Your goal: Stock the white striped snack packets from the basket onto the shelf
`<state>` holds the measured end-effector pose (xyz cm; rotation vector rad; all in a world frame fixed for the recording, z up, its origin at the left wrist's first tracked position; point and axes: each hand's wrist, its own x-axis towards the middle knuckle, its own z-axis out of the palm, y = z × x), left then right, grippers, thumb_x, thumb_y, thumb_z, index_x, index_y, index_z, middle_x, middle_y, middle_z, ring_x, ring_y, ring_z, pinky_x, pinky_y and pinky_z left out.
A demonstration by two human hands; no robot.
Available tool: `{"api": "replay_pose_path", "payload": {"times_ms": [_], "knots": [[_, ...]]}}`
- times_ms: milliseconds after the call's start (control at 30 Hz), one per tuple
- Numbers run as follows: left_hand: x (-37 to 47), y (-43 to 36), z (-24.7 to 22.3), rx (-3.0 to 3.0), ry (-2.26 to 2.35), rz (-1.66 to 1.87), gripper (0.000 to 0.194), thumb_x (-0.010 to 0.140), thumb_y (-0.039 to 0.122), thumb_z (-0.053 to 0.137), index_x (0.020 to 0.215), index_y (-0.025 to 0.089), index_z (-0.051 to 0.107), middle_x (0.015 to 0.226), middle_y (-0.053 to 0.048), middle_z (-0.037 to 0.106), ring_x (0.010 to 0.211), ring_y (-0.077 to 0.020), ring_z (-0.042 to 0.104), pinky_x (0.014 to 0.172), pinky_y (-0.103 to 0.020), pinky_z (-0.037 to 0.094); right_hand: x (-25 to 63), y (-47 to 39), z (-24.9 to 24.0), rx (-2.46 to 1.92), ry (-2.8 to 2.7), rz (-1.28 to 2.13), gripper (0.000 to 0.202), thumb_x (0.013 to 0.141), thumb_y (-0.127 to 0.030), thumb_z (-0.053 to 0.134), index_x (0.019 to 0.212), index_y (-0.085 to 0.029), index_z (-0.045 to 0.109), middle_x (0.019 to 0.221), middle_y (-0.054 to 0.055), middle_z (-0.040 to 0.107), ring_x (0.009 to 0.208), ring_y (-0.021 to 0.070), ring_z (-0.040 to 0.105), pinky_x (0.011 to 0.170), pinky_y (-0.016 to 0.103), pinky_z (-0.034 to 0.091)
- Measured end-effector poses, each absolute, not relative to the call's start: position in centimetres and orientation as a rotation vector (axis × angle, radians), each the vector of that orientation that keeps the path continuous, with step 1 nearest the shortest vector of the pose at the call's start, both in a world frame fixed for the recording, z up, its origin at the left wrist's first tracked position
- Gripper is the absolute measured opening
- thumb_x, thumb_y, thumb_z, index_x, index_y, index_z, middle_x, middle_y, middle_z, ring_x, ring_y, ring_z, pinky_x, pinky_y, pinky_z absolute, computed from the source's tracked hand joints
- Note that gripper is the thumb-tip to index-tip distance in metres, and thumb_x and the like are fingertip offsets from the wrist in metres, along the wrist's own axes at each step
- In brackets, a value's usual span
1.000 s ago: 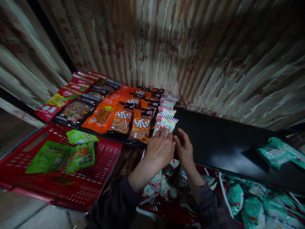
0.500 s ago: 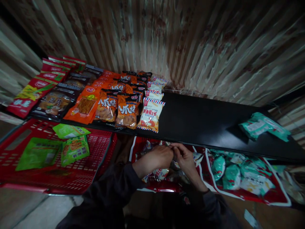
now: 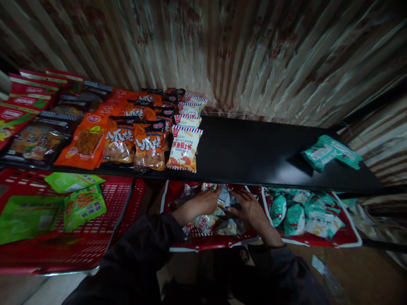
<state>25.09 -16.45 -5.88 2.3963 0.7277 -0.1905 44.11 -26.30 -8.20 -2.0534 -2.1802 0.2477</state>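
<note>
My left hand [image 3: 205, 201] reaches over the bags in the middle red basket [image 3: 219, 243], its fingers stretched out to the right and partly curled down. Facing it from the right, my right hand [image 3: 249, 207] has its fingers spread over the same bags. Between the hands lies a white and blue snack bag [image 3: 224, 196], touching or close to the fingertips. More white snack bags [image 3: 203, 223] lie below my left hand. The undersides of the fingers are hidden. On the shelf above, a column of white snack bags [image 3: 183, 148] stands front to back.
The black shelf [image 3: 241, 148] carries orange snack bags [image 3: 149, 146], dark bags [image 3: 34, 140] and red bags [image 3: 15, 118] at left, and teal bags [image 3: 330, 152] at right. A red basket [image 3: 85, 250] holds green bags [image 3: 84, 205]; another holds teal bags [image 3: 294, 218]. Curtain [image 3: 222, 55] hangs behind.
My hands, whose fingertips met above the basket, have come apart, and the right hand's fingers have spread over the bags. The view has shifted, so the shelf and baskets sit further left.
</note>
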Motion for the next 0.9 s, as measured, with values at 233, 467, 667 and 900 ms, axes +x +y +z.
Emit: {"api": "replay_pose_path", "payload": {"times_ms": [233, 467, 667, 900], "knots": [[25.3, -17.7, -6.6, 2.414, 0.766, -0.164, 0.053, 0.087, 0.004, 0.042, 0.141, 0.004, 0.042, 0.135, -0.023, 0.058, 0.126, -0.0279, 0.057, 0.105, -0.039, 0.045, 42.5, -25.6, -8.4, -2.06, -2.35, 0.373, 0.064, 0.075, -0.029, 0.077, 0.134, -0.016, 0.057, 0.132, 0.02, 0.063, 0.122, 0.0357, 0.06, 0.107, 0.054, 0.042], [26.0, -17.0, -6.6, 2.473, 0.72, -0.133, 0.036, 0.084, 0.0, 0.042, 0.111, 0.008, 0.064, 0.107, -0.018, 0.071, 0.096, -0.0249, 0.069, 0.085, -0.035, 0.055, 42.3, -25.4, -7.6, -2.006, -2.271, 0.304, 0.036, 0.082, -0.016, 0.06, 0.118, -0.018, 0.063, 0.112, 0.015, 0.073, 0.108, 0.0314, 0.067, 0.096, 0.048, 0.05], [25.4, -15.9, -3.8, 2.478, 0.627, -0.036, 0.023, 0.086, 0.009, 0.051, 0.099, 0.014, 0.068, 0.098, -0.012, 0.073, 0.089, -0.0224, 0.069, 0.081, -0.032, 0.053, 42.8, -25.6, -6.5, -1.811, -2.14, 0.538, 0.027, 0.083, -0.026, 0.062, 0.109, -0.018, 0.061, 0.103, 0.013, 0.072, 0.093, 0.027, 0.07, 0.083, 0.039, 0.055], [24.3, -15.1, 1.4, 2.255, 0.686, 0.27, 0.018, 0.084, 0.015, 0.05, 0.083, 0.016, 0.068, 0.081, -0.005, 0.073, 0.075, -0.0177, 0.068, 0.07, -0.026, 0.049, 41.5, -25.3, -1.2, -1.714, -1.911, 0.783, 0.028, 0.088, -0.032, 0.055, 0.114, -0.023, 0.055, 0.107, 0.009, 0.073, 0.097, 0.0256, 0.071, 0.081, 0.038, 0.056]]}}
